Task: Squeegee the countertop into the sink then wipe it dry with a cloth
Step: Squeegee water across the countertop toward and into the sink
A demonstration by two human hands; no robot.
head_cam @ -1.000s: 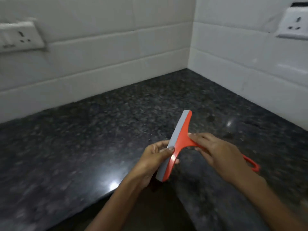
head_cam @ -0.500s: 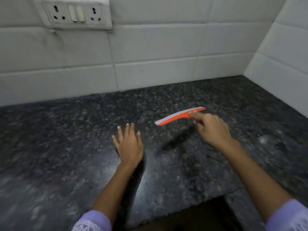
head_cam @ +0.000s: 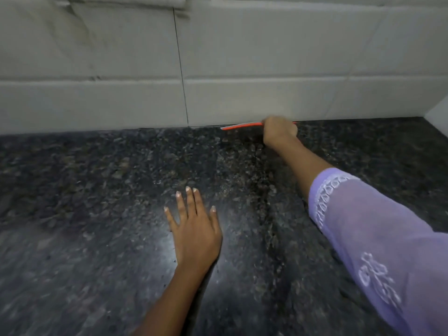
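Observation:
My right hand (head_cam: 279, 130) is closed around the orange squeegee (head_cam: 240, 126) at the far back of the dark speckled granite countertop (head_cam: 97, 190). The squeegee's blade lies along the line where the counter meets the white tiled wall. Most of the handle is hidden inside my fist. My left hand (head_cam: 194, 229) rests flat on the counter nearer to me, palm down, fingers spread, holding nothing. No sink and no cloth are in view.
White wall tiles (head_cam: 266, 57) run along the back of the counter. A second tiled wall (head_cam: 440, 112) meets it at the far right corner. My right arm in a lilac embroidered sleeve (head_cam: 378, 238) stretches across the right side.
My right hand has carried the squeegee away from me to the back wall. My left hand let go of the blade a second ago and now lies flat on the counter.

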